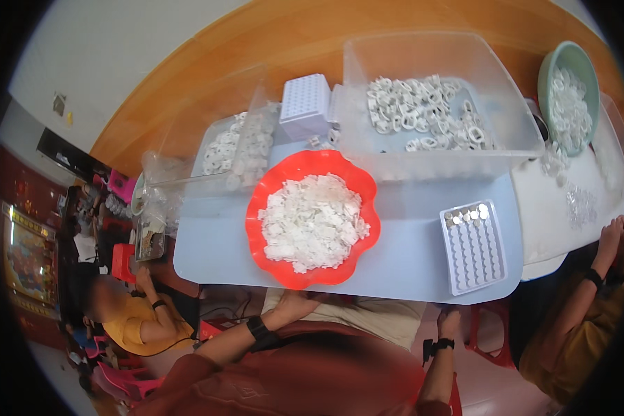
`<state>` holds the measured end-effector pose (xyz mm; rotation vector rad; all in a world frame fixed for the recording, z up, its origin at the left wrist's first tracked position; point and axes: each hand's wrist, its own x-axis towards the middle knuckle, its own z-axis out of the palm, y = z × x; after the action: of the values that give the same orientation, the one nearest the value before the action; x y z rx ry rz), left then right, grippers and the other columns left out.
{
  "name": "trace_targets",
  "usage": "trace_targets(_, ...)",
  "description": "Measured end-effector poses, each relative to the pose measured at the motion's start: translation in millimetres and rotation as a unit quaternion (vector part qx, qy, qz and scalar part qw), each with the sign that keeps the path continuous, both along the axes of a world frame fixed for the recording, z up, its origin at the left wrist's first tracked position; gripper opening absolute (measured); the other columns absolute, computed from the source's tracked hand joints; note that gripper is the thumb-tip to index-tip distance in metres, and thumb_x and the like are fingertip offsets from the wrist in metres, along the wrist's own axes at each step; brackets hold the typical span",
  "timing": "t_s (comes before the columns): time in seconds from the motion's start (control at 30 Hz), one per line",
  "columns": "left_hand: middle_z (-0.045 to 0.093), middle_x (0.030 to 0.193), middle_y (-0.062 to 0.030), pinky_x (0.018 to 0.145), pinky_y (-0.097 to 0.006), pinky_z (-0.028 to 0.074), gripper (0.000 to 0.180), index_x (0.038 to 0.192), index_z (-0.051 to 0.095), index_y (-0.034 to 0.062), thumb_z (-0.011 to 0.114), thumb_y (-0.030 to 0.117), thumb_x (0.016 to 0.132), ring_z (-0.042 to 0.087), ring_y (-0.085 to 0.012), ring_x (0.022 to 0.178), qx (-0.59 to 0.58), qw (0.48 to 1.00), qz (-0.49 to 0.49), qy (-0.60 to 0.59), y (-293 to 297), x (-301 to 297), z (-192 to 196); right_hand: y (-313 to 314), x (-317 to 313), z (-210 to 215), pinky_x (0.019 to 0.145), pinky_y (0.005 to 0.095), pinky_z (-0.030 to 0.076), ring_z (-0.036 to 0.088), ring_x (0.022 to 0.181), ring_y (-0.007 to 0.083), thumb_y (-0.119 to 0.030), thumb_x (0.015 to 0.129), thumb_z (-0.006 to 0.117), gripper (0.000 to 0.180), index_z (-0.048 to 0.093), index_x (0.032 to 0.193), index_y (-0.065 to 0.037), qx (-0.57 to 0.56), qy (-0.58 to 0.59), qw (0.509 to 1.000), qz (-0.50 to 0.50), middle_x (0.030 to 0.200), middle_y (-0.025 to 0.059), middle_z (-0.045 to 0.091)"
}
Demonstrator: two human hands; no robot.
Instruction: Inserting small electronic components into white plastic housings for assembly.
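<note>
My left hand [295, 308] is low at the table's front edge, just below a red scalloped bowl [254, 232] heaped with small white plastic pieces [315, 222]. Its fingers are partly hidden by the edge, and whether it touches the bowl is unclear. My right hand [448, 319] hangs below the edge, near a white slotted tray [473, 260]. Small round silvery discs [468, 216] sit in the tray's far rows. The fingers of this hand look bent, but I cannot make out anything in them.
Behind the bowl stand clear plastic bins [457, 163] of white ring-shaped parts [423, 104] and a pale perforated block [305, 104]. A green basin [548, 69] holds more parts at right. Co-workers sit at left [149, 326] and right [568, 340]. A red stool [492, 340] stands near my right hand.
</note>
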<state>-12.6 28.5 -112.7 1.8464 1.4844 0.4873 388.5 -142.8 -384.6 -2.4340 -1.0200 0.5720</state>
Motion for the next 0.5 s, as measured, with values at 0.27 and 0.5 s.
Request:
trace_targets(0.27, 0.071, 0.116, -0.0165, 0.089, -0.042, 0.056, 0.039, 0.122, 0.068, 0.0055, 0.076, 0.021, 0.087, 0.069, -0.0333, 0.106, 0.04, 0.995, -0.089, -0.036, -1, -18, 2, 13, -25, 46, 0.05, 0.0314, 0.046, 0.06, 0.053, 0.0151, -0.012, 0.088, 0.072, 0.019, 0.068, 0.08, 0.005, 0.155, 0.251, 0.95, -0.1, 0.064, 0.0091, 0.064)
trace_targets(0.5, 0.075, 0.106, -0.015, 0.087, -0.037, 0.056, 0.032, 0.113, 0.074, 0.0065, 0.074, 0.027, 0.089, 0.072, -0.0283, 0.096, 0.016, 0.998, -0.052, -0.028, -11, -37, 6, 33, -32, 118, 0.046, 0.0297, 0.044, 0.055, 0.05, 0.0125, -0.016, 0.092, 0.071, 0.028, 0.062, 0.073, 0.002, 0.209, 0.282, 0.936, -0.033, 0.06, 0.0047, 0.059)
